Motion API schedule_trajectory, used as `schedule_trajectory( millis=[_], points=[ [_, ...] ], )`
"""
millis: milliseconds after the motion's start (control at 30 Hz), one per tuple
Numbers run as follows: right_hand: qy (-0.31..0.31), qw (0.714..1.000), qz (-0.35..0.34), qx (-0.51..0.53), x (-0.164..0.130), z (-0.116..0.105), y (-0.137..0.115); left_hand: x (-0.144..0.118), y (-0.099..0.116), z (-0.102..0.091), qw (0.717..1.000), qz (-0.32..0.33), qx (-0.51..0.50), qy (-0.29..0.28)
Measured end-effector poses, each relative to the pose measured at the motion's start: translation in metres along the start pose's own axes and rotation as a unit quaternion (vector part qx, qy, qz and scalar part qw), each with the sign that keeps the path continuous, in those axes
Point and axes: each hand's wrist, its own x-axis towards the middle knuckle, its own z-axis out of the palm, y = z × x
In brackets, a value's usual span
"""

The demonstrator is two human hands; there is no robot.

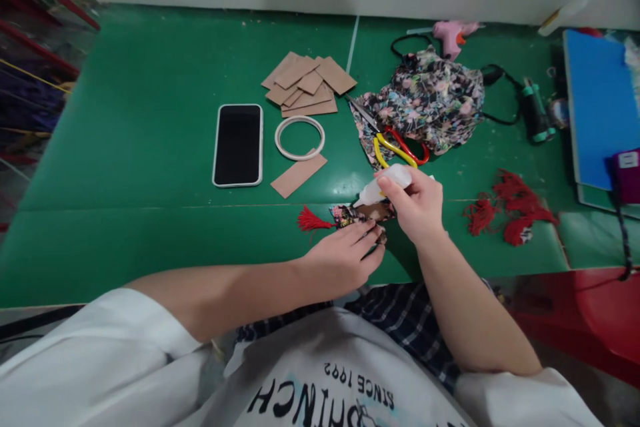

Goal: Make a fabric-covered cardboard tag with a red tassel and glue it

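My right hand (424, 208) grips a white squeeze glue bottle (384, 185), its nozzle pointing down and to the left. The tip meets, or sits just over, a floral fabric piece (344, 215) with a brown cardboard strip (379, 211) on it. My left hand (346, 255) lies on the near side of this piece with fingers stretched out, covering part of it. From the piece's left end a red tassel (314, 219) sticks out. Beyond the bottle, scissors (395, 147) with red and yellow handles rest partly on a crumpled floral cloth (430, 100).
On the green table (150, 147) lie a phone (238, 145), a tape roll (300, 138), a loose cardboard strip (299, 175) and stacked cardboard pieces (307, 85). A pink glue gun (453, 37), red tassels (520, 203) and a blue board (600, 107) are to the right.
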Motion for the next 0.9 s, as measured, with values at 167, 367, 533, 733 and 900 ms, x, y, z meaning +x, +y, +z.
schedule_trajectory(
  millis=[167,367,533,733,900],
  points=[
    [-0.017,1.0,0.003,-0.023,-0.0012,0.001,-0.0001,0.0002,0.0002,0.0004,1.0,-0.006,-0.004,-0.01],
    [-0.03,0.999,-0.006,-0.04,-0.0015,0.0016,-0.0025,0.0013,0.0001,-0.0002,1.0,-0.003,-0.002,-0.018],
    [-0.025,0.998,-0.027,-0.06,-0.0021,0.0027,-0.004,0.0021,-0.0006,-0.0023,1.0,-0.007,-0.004,-0.023],
    [-0.023,0.996,-0.04,-0.075,-0.0019,0.0023,-0.0057,0.0028,-0.0012,-0.0033,1.0,-0.006,-0.008,-0.028],
    [-0.022,0.995,-0.048,-0.089,-0.0013,0.0007,-0.006,0.0034,-0.0011,-0.0039,0.999,-0.008,-0.006,-0.039]
  ],
)
